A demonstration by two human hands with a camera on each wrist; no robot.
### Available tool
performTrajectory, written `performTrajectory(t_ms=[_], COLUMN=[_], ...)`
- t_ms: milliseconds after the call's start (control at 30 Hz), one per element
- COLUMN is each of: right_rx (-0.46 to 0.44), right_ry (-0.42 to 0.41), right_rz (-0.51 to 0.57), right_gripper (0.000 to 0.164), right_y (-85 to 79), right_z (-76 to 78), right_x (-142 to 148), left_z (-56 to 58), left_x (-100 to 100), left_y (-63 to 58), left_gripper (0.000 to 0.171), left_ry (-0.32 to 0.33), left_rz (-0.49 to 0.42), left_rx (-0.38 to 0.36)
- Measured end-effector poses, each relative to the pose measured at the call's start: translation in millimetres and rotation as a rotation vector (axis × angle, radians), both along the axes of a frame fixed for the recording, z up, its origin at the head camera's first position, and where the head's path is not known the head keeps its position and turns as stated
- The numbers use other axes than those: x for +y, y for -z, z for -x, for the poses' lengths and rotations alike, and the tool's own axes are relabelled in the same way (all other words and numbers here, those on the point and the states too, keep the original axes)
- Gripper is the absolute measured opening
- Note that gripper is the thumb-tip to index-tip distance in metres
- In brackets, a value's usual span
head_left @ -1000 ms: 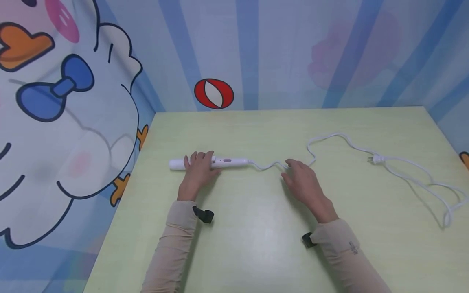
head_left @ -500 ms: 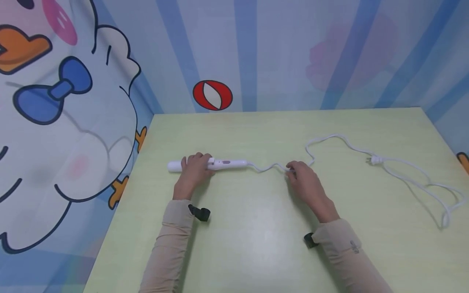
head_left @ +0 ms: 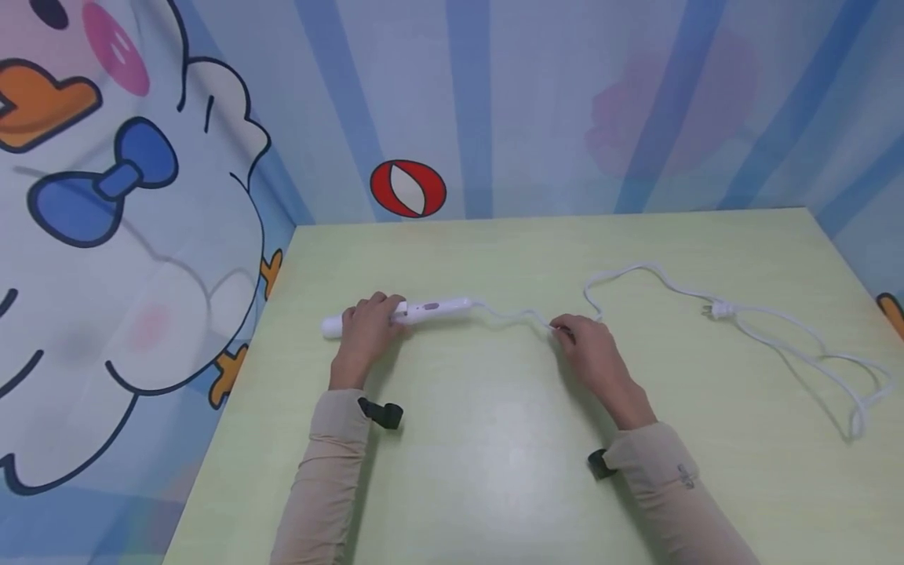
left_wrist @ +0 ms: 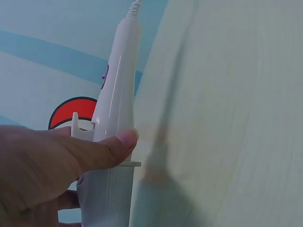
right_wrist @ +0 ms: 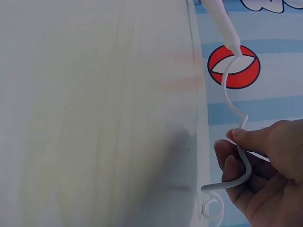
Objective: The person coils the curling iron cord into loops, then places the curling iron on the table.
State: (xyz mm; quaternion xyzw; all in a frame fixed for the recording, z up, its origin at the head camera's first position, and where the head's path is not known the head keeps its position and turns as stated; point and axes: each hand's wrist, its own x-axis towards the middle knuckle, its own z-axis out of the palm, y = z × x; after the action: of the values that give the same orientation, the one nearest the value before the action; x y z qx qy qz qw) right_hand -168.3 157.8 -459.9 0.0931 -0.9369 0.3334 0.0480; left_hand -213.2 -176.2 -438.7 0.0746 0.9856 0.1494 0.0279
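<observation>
A white hair-styling iron (head_left: 434,311), shaped like a curling iron, has a small purple-grey button panel and a lever. My left hand (head_left: 367,333) grips it around the middle and hides part of its body. In the left wrist view the thumb (left_wrist: 111,150) of that hand lies across the iron (left_wrist: 116,94), near a thin flange. The iron's shadow falls apart from it on the table, with the cord end tilted up. My right hand (head_left: 592,353) holds the white power cord (head_left: 504,315); in the right wrist view the cord (right_wrist: 245,168) runs between thumb and fingers.
The cord's rest winds right across the pale green table (head_left: 480,471) to a bundled loop with the plug (head_left: 722,310). A wall sheet (head_left: 537,102) printed with stripes and a red ball stands behind; a cartoon bird sheet (head_left: 176,329) stands left.
My right fingers have closed on the cord. The iron's cord end has risen and tilted in my left hand, which has shifted slightly left.
</observation>
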Motion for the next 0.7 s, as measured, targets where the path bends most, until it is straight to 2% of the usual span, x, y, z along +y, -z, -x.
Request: performTrajectory(t_ms=[200, 333, 533, 700], right_rx=[0.006, 0.006, 0.015, 0.005], right_ry=[0.001, -0.002, -0.018, -0.042], right_rz=[0.024, 0.026, 0.027, 0.024], right_gripper=[0.019, 0.019, 0.021, 0.024], right_y=[-3.2, -4.4, -5.4, -6.5], right_z=[0.4, 0.0, 0.6, 1.8], right_x=[2, 3, 4, 6], left_z=[1.4, 1.4, -0.3, -4.7], left_x=[2, 5, 12, 21], left_y=[-7.6, -13.7, -26.5, -42.3], left_gripper=[0.046, 0.045, 0.048, 0.049], left_ry=[0.007, 0.020, 0.072, 0.130], left_rz=[-0.001, -0.006, -0.025, -0.033], left_rx=[-0.011, 0.008, 0.050, 0.042])
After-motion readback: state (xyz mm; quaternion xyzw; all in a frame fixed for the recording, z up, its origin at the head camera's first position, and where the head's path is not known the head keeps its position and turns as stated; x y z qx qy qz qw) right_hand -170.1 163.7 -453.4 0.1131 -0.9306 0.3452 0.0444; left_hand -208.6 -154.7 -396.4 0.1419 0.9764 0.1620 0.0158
